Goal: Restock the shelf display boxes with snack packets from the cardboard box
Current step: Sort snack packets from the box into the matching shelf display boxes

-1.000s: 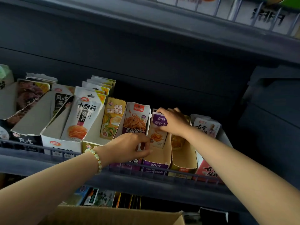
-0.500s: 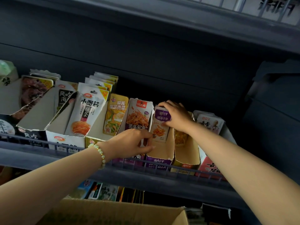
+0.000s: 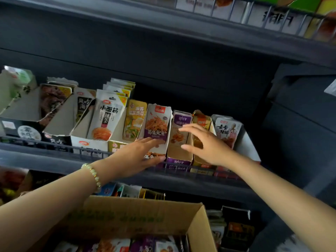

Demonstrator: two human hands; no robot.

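Fig.: Cardboard box (image 3: 141,213), nearest, holds spare snack packets (image 3: 141,245). L hand (image 3: 134,157), fingers straight, rests on the squid-packet display box (image 3: 168,135). R hand (image 3: 209,144), fingers spread, holding nothing, hovers before upright purple packet (image 3: 181,124) in next display box. Risk: R hand brushing pkt could tip it fwd over shelf rail (image 3: 54,144).

Gap above the packet tops: wide and unobstructed up to the upper shelf (image 3: 163,24). 
Front edge: low wire rail (image 3: 54,145) runs along it, a barrier before the box fronts. 
Display boxes (image 3: 87,142): wall to wall, no lane between. 
Purple display box (image 3: 179,161): front part free, purple packet (image 3: 182,120) at rear. 
Left hand (image 3: 140,155) and right hand (image 3: 205,142), fingers spread, fill the approach to the middle boxes. 
Cardboard box (image 3: 136,215) below: top unblocked.
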